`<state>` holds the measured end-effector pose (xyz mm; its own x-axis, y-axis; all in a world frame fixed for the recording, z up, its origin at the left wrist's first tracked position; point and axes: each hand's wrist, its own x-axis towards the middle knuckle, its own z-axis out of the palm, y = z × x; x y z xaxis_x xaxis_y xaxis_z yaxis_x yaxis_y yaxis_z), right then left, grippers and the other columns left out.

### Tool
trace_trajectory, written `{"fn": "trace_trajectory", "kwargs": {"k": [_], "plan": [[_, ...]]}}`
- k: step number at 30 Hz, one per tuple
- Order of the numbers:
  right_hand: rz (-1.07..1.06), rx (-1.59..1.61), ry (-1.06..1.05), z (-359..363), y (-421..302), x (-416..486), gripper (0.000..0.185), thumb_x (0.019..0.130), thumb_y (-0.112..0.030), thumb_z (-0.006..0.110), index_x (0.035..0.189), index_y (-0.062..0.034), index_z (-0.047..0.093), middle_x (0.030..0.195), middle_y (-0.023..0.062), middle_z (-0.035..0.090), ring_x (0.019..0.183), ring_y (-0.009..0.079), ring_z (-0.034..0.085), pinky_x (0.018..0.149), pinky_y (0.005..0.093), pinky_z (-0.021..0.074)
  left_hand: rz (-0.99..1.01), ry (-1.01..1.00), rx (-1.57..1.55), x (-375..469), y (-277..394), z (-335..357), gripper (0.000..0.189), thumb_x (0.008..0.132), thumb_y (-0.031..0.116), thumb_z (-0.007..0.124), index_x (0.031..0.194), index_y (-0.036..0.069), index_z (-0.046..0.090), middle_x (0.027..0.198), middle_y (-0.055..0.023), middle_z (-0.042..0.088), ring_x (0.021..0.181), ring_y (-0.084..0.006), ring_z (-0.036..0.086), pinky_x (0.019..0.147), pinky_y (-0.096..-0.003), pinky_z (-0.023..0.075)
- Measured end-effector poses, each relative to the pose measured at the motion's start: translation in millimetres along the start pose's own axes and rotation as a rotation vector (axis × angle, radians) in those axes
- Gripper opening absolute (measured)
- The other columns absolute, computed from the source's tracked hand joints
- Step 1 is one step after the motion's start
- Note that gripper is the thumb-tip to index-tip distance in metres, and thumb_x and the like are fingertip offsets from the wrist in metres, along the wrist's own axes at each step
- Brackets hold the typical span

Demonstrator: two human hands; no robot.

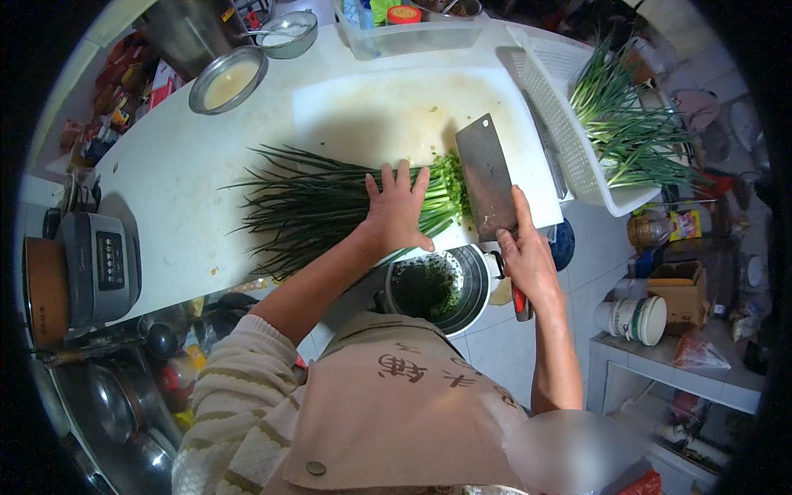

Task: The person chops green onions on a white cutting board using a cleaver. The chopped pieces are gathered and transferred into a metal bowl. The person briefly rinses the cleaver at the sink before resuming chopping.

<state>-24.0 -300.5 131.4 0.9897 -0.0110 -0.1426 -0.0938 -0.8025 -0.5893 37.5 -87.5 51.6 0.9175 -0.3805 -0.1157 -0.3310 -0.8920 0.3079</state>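
Observation:
My left hand (399,207) lies with spread fingers over a thick bunch of green onions (322,204), holding it down on a white cutting board (371,102). The long dark leaves fan out to the left, past the board. At the bunch's right end is a heap of chopped green onion (456,182), right beside the blade of a cleaver (486,176). My right hand (526,260) grips the cleaver, its index finger laid along the blade. Below the board's front edge stands a metal pot (475,291) with chopped greens (427,288) inside.
A white perforated basket (557,102) of more green onions (631,130) stands to the right. Behind are a clear plastic bin (411,40), a metal bowl of pale liquid (229,80) and a bowl with a spoon (288,37). A grey appliance (99,266) sits far left.

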Motion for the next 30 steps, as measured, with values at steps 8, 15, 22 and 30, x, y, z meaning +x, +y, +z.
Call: {"fn": "trace_trajectory", "kwargs": {"k": [8, 15, 22, 30], "plan": [[-0.011, -0.063, -0.112, -8, -20, -5, 0.068, 0.091, -0.013, 0.053, 0.150, -0.0170, 0.020, 0.084, 0.0290, 0.065, 0.083, 0.0477, 0.062, 0.075, 0.0516, 0.0473, -0.045, -0.089, -0.038, 15, -7, -3, 0.101, 0.063, 0.034, 0.084, 0.140, 0.001, 0.028, 0.130, -0.0179, 0.042, 0.122, -0.0352, 0.039, 0.095, -0.0660, 0.0317], [0.058, -0.292, -0.262, -2, -33, -8, 0.071, 0.089, -0.008, 0.053, 0.150, -0.0155, 0.018, 0.083, 0.0293, 0.065, 0.082, 0.0459, 0.063, 0.074, 0.0501, 0.0481, -0.064, -0.085, -0.029, 13, -2, -1, 0.092, 0.069, 0.036, 0.082, 0.137, 0.001, 0.030, 0.129, -0.0176, 0.042, 0.124, -0.0355, 0.038, 0.095, -0.0652, 0.0327], [-0.107, -0.305, -0.109, 52, -38, 21, 0.068, 0.084, -0.001, 0.050, 0.146, -0.0075, 0.023, 0.077, 0.0266, 0.065, 0.070, 0.0443, 0.064, 0.069, 0.0523, 0.0495, -0.058, -0.085, 0.046, 17, 4, 4, 0.086, 0.071, 0.038, 0.080, 0.134, 0.002, 0.035, 0.127, -0.0161, 0.043, 0.122, -0.0349, 0.040, 0.094, -0.0648, 0.0337], [-0.080, -0.122, -0.022, 24, -27, 11, 0.071, 0.090, -0.010, 0.053, 0.150, -0.0148, 0.016, 0.078, 0.0289, 0.064, 0.074, 0.0469, 0.063, 0.068, 0.0539, 0.0478, -0.075, -0.066, 0.033, 19, -1, 6, 0.082, 0.071, 0.041, 0.080, 0.130, 0.004, 0.038, 0.125, -0.0137, 0.045, 0.119, -0.0326, 0.042, 0.091, -0.0638, 0.0356]]}}
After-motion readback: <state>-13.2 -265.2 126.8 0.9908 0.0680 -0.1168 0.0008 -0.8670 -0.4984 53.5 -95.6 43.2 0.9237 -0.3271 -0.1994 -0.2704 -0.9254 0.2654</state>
